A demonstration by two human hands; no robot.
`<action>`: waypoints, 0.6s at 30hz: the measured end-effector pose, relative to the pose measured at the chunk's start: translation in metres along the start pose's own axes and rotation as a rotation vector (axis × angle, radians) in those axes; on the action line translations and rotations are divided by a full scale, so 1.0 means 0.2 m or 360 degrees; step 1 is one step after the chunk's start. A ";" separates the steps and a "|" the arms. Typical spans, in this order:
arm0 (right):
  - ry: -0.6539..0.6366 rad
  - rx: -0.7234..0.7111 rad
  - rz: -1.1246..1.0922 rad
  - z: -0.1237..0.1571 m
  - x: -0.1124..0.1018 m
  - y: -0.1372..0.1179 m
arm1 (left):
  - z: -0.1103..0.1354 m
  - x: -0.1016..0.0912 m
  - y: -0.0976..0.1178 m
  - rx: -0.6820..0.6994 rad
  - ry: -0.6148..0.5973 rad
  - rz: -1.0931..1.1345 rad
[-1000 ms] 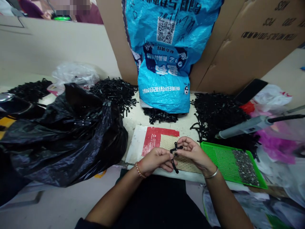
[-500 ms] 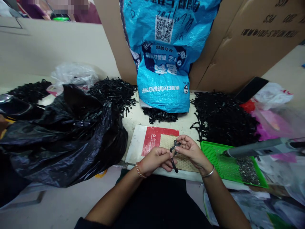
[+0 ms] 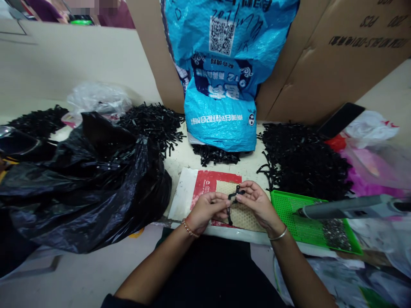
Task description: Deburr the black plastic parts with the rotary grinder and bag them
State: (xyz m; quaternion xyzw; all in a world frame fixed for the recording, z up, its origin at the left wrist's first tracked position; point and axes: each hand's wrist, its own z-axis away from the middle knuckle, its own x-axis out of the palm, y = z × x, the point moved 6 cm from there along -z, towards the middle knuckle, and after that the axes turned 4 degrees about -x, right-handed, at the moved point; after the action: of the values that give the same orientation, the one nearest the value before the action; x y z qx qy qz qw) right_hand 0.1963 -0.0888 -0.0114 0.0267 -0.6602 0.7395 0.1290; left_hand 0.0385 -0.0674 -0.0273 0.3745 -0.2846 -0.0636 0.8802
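Observation:
Between my two hands are slim black jointed plastic pieces [image 3: 230, 214], held above a tan textured mat [image 3: 248, 216]. My left hand [image 3: 210, 209] pinches them from the left, thumb against fingers, with one end hanging down below. My right hand [image 3: 257, 203] grips the upper right part between thumb and fingertips. Whether the pieces are joined to each other I cannot tell. Under the mat lies a red and white board [image 3: 201, 184]. To the right sits a green perforated tray [image 3: 285, 205] with small metal parts [image 3: 335, 233] at its right end.
A grey electric screwdriver [image 3: 340, 207] lies across the tray. Heaps of black pieces [image 3: 302, 158] stand right and back left [image 3: 154, 124]. A black plastic bag [image 3: 96, 201] fills the left side. Behind, a blue sack [image 3: 221, 115] leans on cardboard [image 3: 295, 85]. A phone [image 3: 342, 119] rests at right.
My left fingers have shifted their hold, and the hanging end of the black pieces has swung slightly left and up. My right hand stays nearly in place.

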 end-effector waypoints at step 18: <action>0.0357 -0.0644 0.0733 0.23 0.09 0.08 | -0.04 0.03 -0.11 -0.0113 -0.0144 0.0445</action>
State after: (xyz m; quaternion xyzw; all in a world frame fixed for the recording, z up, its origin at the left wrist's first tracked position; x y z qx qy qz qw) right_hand 0.1686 -0.1331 -0.0162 -0.2312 -0.7642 0.6013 0.0331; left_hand 0.0495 -0.0810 -0.0447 0.2965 -0.3709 0.0326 0.8795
